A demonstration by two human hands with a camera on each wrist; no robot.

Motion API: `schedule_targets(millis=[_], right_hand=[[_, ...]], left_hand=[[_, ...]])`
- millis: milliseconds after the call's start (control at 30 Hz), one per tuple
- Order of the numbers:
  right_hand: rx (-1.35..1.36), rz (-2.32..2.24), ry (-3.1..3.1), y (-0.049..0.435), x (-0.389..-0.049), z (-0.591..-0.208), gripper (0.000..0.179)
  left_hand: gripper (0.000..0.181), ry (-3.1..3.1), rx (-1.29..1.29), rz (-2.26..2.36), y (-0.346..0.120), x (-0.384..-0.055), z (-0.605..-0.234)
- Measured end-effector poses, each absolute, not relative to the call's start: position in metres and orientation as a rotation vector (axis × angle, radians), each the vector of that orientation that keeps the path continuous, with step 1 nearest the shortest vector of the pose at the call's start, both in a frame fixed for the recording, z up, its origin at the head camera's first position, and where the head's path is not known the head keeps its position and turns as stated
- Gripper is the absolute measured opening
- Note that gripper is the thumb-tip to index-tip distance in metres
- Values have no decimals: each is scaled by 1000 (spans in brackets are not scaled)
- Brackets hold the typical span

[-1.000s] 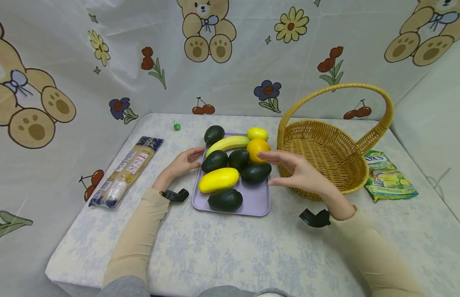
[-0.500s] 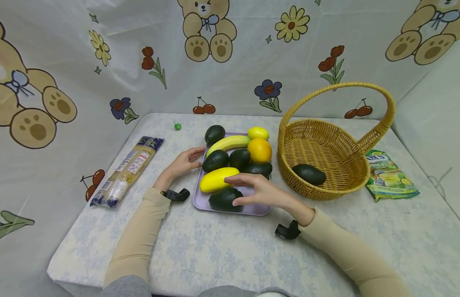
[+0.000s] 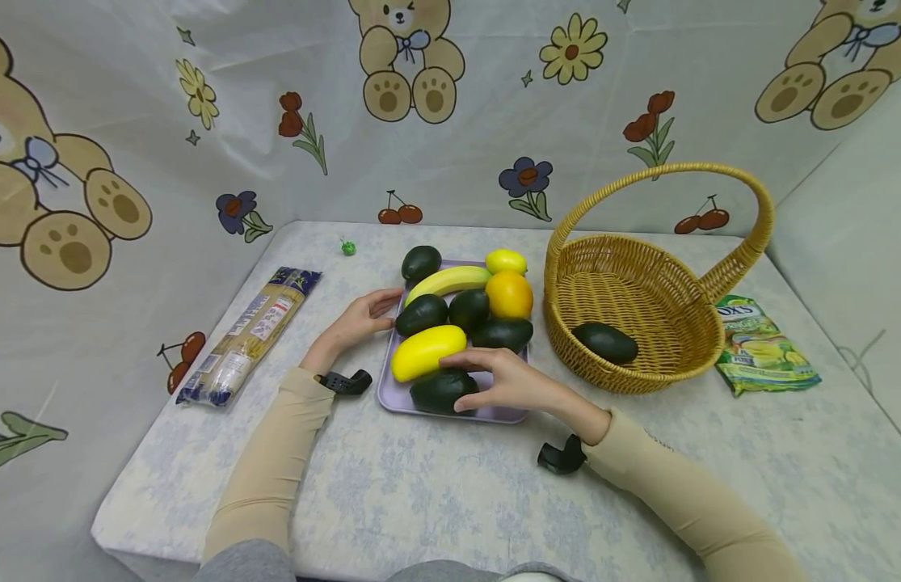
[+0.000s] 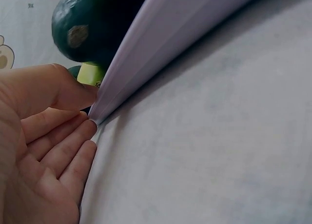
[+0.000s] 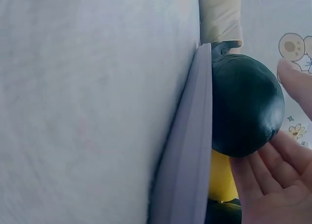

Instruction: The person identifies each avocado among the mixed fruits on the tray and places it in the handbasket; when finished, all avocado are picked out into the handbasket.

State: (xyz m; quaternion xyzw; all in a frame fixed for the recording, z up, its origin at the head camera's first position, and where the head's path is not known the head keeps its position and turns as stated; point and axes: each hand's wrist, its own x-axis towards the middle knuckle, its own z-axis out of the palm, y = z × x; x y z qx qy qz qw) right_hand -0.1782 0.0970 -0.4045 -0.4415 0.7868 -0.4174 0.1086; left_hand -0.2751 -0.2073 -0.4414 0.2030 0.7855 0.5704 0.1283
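Observation:
On the table, a lilac tray (image 3: 394,398) bears several dark green avocados, a yellow-green banana (image 3: 446,281), an orange (image 3: 510,296), a lemon (image 3: 505,260) and a long yellow fruit (image 3: 424,352). My left hand (image 3: 357,320) pinches the tray's left rim, thumb over the edge and fingers outside it. At the front of the tray my right hand (image 3: 510,383) grips an avocado (image 3: 437,392), thumb on the near side, fingers on the far side between it and the yellow fruit. In the right wrist view this avocado (image 5: 246,107) sits right behind the tray wall (image 5: 187,151).
A wicker basket (image 3: 642,303) with a tall handle stands to the right, one avocado (image 3: 605,342) inside. Behind its right side lies a green packet (image 3: 763,347). A pack of spaghetti (image 3: 254,335) lies at left. Further back is a small green round object (image 3: 348,247).
An avocado has appeared in the basket. My right hand has moved left and down from beside the orange to the front avocado. The yellow fruit has shifted slightly back; my left hand has stayed put.

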Motion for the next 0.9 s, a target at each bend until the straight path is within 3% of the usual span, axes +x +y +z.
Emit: schedule_targets(millis=[300, 567, 900], right_hand=[[-1309, -1134, 2361, 99, -179, -408, 63], [-1309, -1052, 2375, 100, -178, -407, 69], [-1292, -1085, 2330, 102, -180, -406, 66]], left_hand=[[58, 2311, 592, 1645, -207, -275, -442], [59, 2279, 602, 1634, -200, -257, -415], [59, 2281, 599, 1629, -200, -256, -413]])
